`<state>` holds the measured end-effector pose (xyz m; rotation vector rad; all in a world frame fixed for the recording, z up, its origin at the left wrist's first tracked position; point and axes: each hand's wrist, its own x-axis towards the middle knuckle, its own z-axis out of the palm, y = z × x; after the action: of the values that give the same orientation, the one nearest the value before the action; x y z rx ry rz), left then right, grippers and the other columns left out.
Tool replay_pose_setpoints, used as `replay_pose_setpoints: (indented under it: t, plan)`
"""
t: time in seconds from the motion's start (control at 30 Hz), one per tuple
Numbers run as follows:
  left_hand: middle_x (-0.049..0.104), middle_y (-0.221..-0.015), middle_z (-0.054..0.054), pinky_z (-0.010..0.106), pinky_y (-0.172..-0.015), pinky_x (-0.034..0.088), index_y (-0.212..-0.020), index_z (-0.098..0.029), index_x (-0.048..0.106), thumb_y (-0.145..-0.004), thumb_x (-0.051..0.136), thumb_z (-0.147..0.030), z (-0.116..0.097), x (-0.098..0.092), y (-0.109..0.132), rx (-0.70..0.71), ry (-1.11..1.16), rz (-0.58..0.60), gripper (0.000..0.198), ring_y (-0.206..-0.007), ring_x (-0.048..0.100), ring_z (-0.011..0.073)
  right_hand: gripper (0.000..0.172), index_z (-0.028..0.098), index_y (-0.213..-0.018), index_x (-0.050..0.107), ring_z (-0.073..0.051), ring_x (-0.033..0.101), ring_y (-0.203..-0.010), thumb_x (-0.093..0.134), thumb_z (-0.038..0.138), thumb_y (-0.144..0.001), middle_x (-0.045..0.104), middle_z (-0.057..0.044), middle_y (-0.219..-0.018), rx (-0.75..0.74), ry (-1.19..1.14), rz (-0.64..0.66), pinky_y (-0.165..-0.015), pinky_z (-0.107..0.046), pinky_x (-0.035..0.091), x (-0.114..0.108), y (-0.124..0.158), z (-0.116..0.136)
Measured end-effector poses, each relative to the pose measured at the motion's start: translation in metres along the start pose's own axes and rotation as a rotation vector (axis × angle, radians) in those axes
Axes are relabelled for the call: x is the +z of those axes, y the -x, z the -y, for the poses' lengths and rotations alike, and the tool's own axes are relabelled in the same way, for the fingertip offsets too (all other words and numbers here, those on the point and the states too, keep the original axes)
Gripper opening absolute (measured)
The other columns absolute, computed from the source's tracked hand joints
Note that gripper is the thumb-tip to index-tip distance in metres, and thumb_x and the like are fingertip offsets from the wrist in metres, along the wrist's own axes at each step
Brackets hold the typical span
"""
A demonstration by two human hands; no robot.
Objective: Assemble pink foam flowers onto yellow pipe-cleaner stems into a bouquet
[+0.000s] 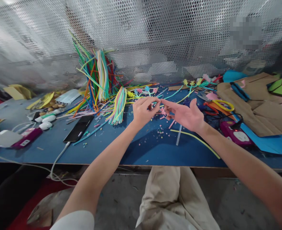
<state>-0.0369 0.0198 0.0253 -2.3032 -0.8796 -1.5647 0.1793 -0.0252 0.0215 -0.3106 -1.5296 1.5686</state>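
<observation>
Left hand [143, 111]: raised over the middle of the blue table [141, 153], thumb and forefinger tips meeting in a pinch; whether anything small sits between them cannot be told.
Right hand [185, 116]: palm turned up, thumb spread wide, forefinger stretched out to the left hand's pinch — the tips touch or nearly do — while the lower fingers curl inward.
Pink fuzzy piece [163, 111]: beside the right hand's curled fingers; held or lying behind them, the view does not settle it.
Below the hands: small scattered clippings [160, 131] on the tabletop, a translucent stick [178, 136], and a yellow-green stem [196, 139] running under the right forearm.
Fuzzy stems: a pastel bundle [119, 107] lies just left of the left hand; behind it a tall sheaf [90, 76] in green, orange, blue and red leans against a perforated metal screen [136, 41].
Small blooms: yellow, blue and pink fuzzy shapes [147, 90] rest beyond the fingers.
Left side: a dark-screened phone [78, 129] on a white cable [59, 156], with a face mask [68, 96] farther back.
Right side: yellow-handled scissors [224, 105] near brown cardboard [267, 110], with a purple power strip [235, 132] — its red light lit — in front.
</observation>
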Motion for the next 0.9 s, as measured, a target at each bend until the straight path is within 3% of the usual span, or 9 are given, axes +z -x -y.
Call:
replay_pose_setpoints:
  t: [0.33,0.57,0.9]
  plan:
    - [0.075,-0.082,-0.002,0.024,-0.062,0.046,-0.090,-0.021,0.070,-0.093,0.067,-0.024,0.0003,-0.0014,-0.0004,0.019,0.045,-0.030,0.005,-0.055,0.053,0.0077,0.100,0.023,-0.143,0.063,-0.027,0.054,-0.107,0.013,0.089,-0.087,0.063,-0.012,-0.127,0.037,0.015,-0.077,-0.088,-0.041,0.051,0.0015,0.0006,0.0060]
    - [0.078,-0.090,0.000,0.025,-0.062,0.049,-0.096,-0.022,0.073,-0.095,0.066,-0.028,-0.0017,-0.0012,0.0015,-0.012,0.032,-0.018,0.010,-0.055,0.054,0.0075,0.097,0.025,-0.141,0.064,-0.027,0.055,-0.105,0.015,0.089,-0.087,0.064,-0.012,-0.125,0.048,0.043,-0.064,-0.085,-0.040,0.050,0.0005,0.0010,0.0059]
    - [0.077,-0.086,0.001,0.025,-0.061,0.049,-0.092,-0.021,0.072,-0.094,0.065,-0.027,-0.0001,0.0009,0.0016,-0.029,0.009,-0.010,0.009,-0.055,0.055,0.0082,0.103,0.025,-0.146,0.060,-0.026,0.052,-0.100,0.011,0.092,-0.085,0.063,-0.012,-0.127,0.072,0.063,-0.062,-0.081,-0.038,0.048,0.0008,0.0003,0.0042]
